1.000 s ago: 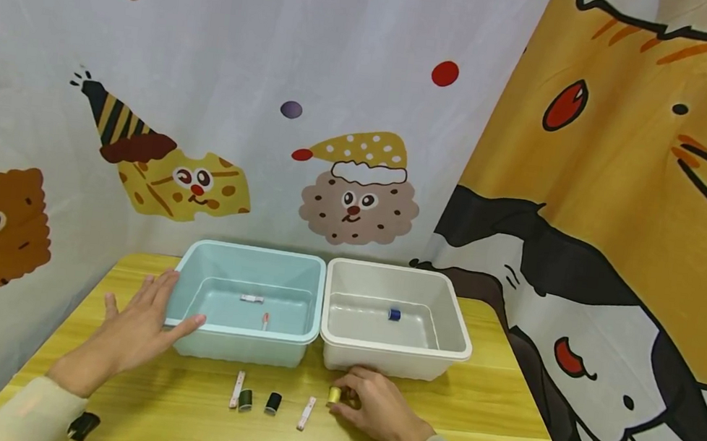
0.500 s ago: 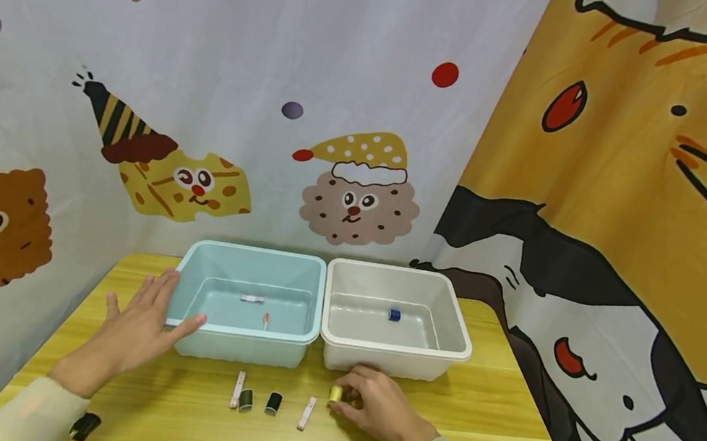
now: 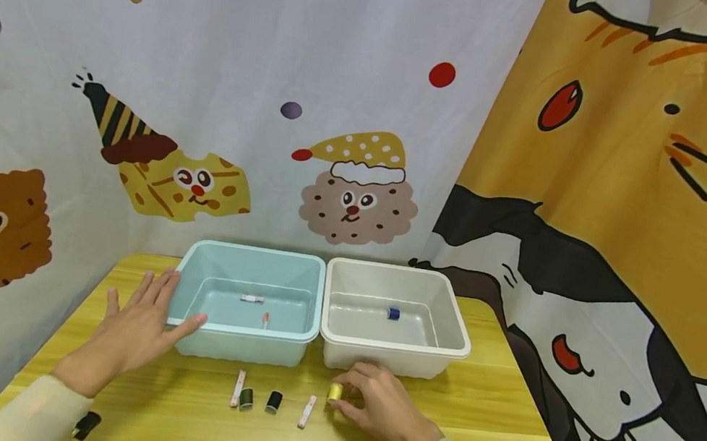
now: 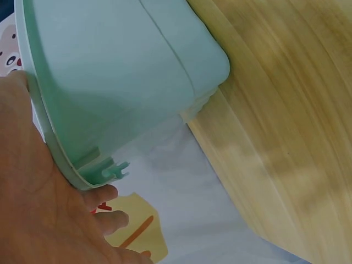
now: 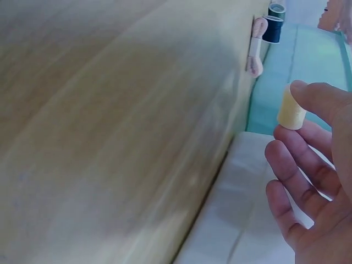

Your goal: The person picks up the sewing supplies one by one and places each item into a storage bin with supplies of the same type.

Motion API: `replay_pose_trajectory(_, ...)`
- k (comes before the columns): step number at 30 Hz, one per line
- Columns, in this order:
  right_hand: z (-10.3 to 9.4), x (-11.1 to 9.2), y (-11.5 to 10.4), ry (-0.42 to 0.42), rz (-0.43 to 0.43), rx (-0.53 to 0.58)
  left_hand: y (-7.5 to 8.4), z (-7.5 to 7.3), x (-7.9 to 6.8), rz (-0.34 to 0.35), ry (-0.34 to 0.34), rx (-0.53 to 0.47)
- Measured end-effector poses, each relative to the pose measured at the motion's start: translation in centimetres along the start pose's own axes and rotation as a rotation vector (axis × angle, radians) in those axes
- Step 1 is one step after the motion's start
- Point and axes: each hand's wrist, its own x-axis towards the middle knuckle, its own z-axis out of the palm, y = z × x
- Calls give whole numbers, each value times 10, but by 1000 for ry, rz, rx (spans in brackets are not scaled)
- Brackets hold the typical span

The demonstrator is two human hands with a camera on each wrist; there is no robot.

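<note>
My right hand (image 3: 386, 407) pinches a spool of yellow thread (image 3: 335, 393) between thumb and fingers, just in front of the white bin (image 3: 393, 360). In the right wrist view the yellow spool (image 5: 291, 113) appears apart from the tabletop. My left hand (image 3: 134, 330) rests on the left rim of the light blue bin (image 3: 241, 347), its fingers extended. On the table stand a dark green spool (image 3: 246, 399) and a black spool (image 3: 274, 402). Two narrow pale bundles lie there too: one left bundle (image 3: 238, 388) beside the green spool, one right bundle (image 3: 307, 412) near my right hand.
Inside the blue bin lie a whitish bundle (image 3: 251, 298) and a small pinkish one (image 3: 266, 320). A blue spool (image 3: 393, 314) lies in the white bin. Both bins stand side by side at the back of the wooden table (image 3: 500, 426), before a printed curtain (image 3: 230, 39).
Over the last second almost nothing moves. The right hand still pinches the yellow spool, with at most a very slight shift; the left hand stays on the blue bin.
</note>
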Motion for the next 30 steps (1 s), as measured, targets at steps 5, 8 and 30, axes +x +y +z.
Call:
replay_pose_trajectory(5,-7,2,-5,35,-35,-58,0,-1,-1,-3,-5,3)
replay_pose_trajectory(8,-11,3,-7,54,-52,-67,0,-1,-1,-2,-6,4)
replay_pose_trajectory(30,-32,16,-17,109,-129,-139,0,0,-1,21,13,49)
